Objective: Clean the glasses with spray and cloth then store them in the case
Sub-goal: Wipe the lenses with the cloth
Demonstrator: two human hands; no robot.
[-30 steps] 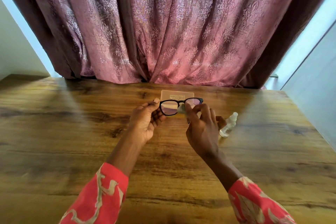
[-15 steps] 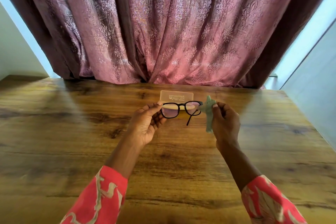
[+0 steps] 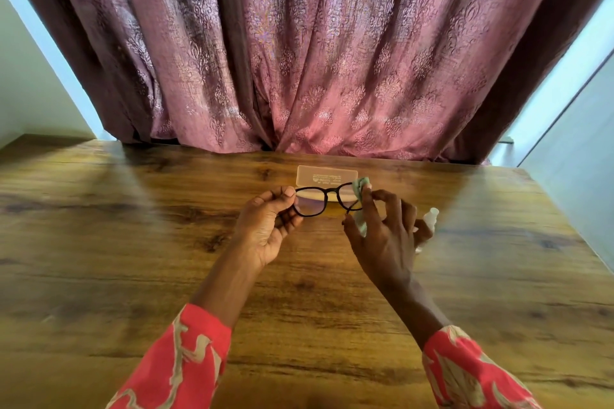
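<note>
glasses before case (on table); spray bottle right.

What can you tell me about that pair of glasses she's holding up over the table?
The glasses have a thin black frame, plastic by the look, with rounded lenses that look clear. They are held above the wooden table, in front of the pale case. The left hand pinches one end of the frame; the right hand presses a pale green cloth on the other lens. One temple arm hangs partly unfolded.

Small printed text on the case, too blurred to read
</note>
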